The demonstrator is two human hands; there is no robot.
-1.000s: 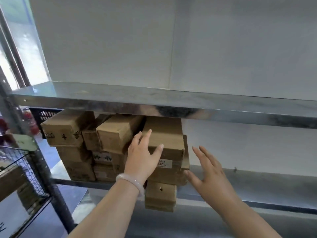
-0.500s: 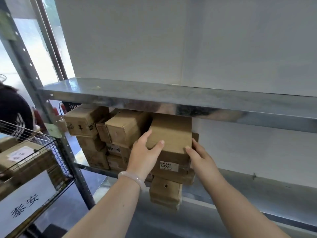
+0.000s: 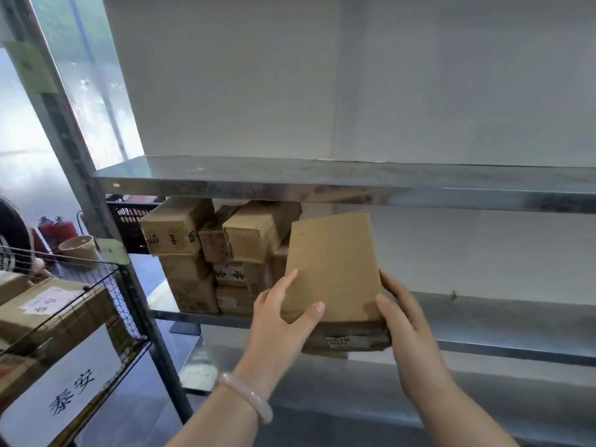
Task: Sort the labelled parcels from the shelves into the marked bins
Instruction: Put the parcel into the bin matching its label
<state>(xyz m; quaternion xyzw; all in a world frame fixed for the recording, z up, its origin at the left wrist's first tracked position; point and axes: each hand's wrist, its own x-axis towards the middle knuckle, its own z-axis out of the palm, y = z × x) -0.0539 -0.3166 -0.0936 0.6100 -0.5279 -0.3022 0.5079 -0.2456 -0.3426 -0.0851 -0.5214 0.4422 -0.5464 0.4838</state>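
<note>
at centre frame, left hand (image 3: 283,321) and right hand (image 3: 408,321) hold one parcel (image 3: 332,266), fingers (image 3: 310,312) curled round its sides; picking step, next read its label (image 3: 343,341).

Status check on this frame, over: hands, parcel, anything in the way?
Left hand and right hand hold the box between them, label on its near face. Stacked boxes close on its left. Upper shelf just above its far end.

Parcel stack (image 3: 200,250) on mid shelf (image 3: 483,306), under upper shelf (image 3: 290,179), L end. Held parcel (image 3: 332,266) just R of stack, btwn L hand (image 3: 280,321) & R hand (image 3: 408,330). Crate (image 3: 125,221) behind stack. Wire bin (image 3: 124,295) L of rack, boxes (image 3: 48,317) in it.
</note>
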